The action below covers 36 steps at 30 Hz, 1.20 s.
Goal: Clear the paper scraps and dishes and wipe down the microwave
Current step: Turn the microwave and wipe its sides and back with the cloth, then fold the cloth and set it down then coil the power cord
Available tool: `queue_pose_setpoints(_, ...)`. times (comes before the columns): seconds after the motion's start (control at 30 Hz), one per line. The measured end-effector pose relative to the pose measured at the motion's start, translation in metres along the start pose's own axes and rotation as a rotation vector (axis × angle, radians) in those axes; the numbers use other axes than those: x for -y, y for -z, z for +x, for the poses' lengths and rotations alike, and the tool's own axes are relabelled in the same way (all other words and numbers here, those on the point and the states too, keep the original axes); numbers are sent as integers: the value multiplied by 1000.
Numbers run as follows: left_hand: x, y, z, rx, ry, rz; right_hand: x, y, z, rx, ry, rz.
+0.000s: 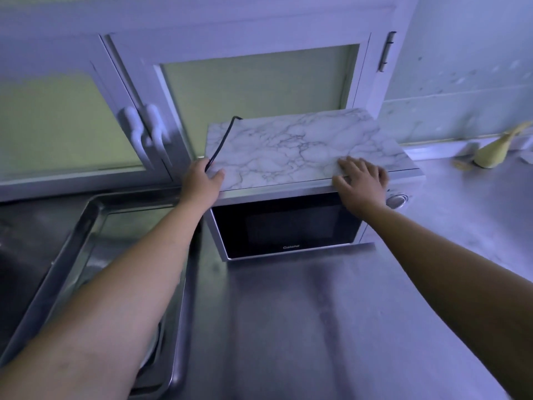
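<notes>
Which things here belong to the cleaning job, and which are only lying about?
Job: microwave, marble-patterned sheet on it, left hand, right hand.
Lying about: black cable, yellowish object on the counter, sink.

steel sink (98, 204) left | cabinet handles (144, 131) behind | yellow object (496, 151) far right on counter (317, 327)

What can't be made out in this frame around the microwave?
Head view:
1. Left hand: fingers hidden behind the marble-patterned sheet's corner; hold on the thin black cable unclear.
2. White microwave's control panel: mostly covered by the right hand.
3. Steel sink: covered by the left forearm, cut by the frame edge.
4. Pale yellow object, far right: blurred.
</notes>
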<state>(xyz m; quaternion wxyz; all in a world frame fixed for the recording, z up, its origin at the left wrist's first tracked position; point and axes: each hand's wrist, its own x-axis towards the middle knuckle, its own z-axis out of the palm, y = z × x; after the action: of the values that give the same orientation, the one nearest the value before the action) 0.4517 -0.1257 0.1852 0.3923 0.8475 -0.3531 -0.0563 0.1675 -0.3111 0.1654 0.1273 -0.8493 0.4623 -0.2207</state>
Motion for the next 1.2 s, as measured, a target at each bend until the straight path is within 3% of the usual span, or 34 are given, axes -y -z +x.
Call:
queue_pose_setpoints(0.2,7,21,-25,66,187,-342,-3,15,-85,-15,-54,309)
queue_pose_setpoints(0.5,24,44,-49,355,361,-523,22,2,-188,110,-290,576)
queue_pose_setpoints(0.83,23,31,-186,123,345,-709,26,9,-276,92,-473,697)
queue_pose_setpoints(1.03,36,-26,-300,479,443,-732,3,9,-345,13,-595,767)
queue_pose_setpoints(1.2,14,-65,-349,626,450,-701,-36,22,-383,-37,-700,733)
